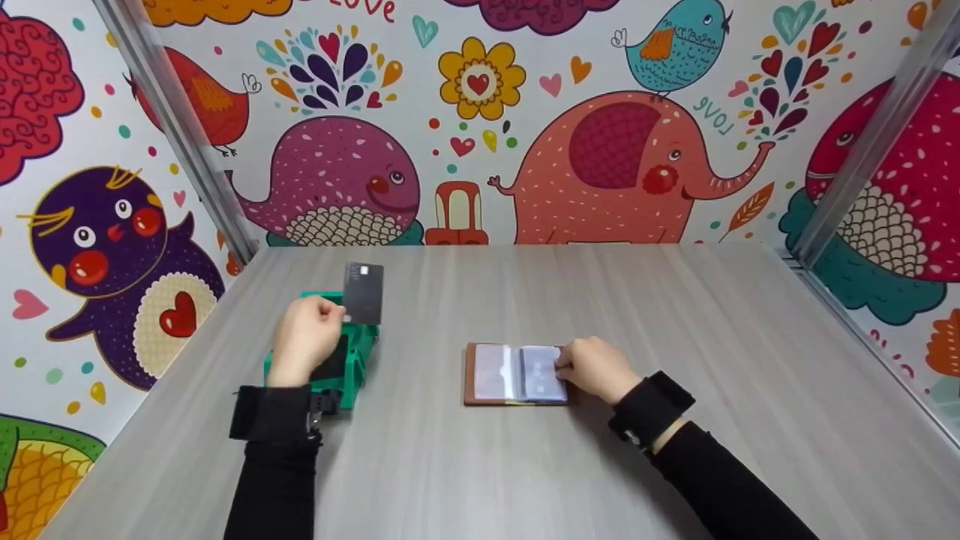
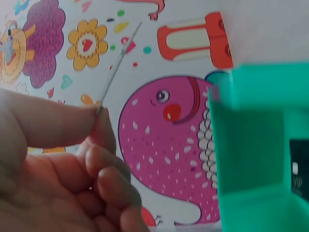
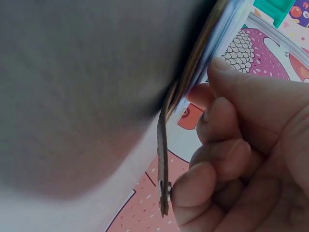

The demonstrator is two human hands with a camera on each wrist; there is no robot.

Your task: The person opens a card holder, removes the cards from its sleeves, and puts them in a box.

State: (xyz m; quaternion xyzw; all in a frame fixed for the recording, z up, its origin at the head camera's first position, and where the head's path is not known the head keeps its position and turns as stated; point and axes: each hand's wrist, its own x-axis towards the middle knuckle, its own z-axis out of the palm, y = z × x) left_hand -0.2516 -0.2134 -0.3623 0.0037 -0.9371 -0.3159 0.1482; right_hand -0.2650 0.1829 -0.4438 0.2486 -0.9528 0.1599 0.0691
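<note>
Between thumb and finger, my left hand pinches a dark bank card by its lower left edge, raised over a green box. The left wrist view shows that card nearly edge-on, and a black card marked VIP inside the green box. A brown card holder lies spread on the table with clear plastic sleeves. At its right edge my right hand pinches the sleeves. A strap with a snap hangs off the holder, near the curled fingers in the right wrist view.
The grey wood-grain table runs back to a wall with cartoon animals. Metal posts stand at the left and right corners. A metal rail follows the right table edge.
</note>
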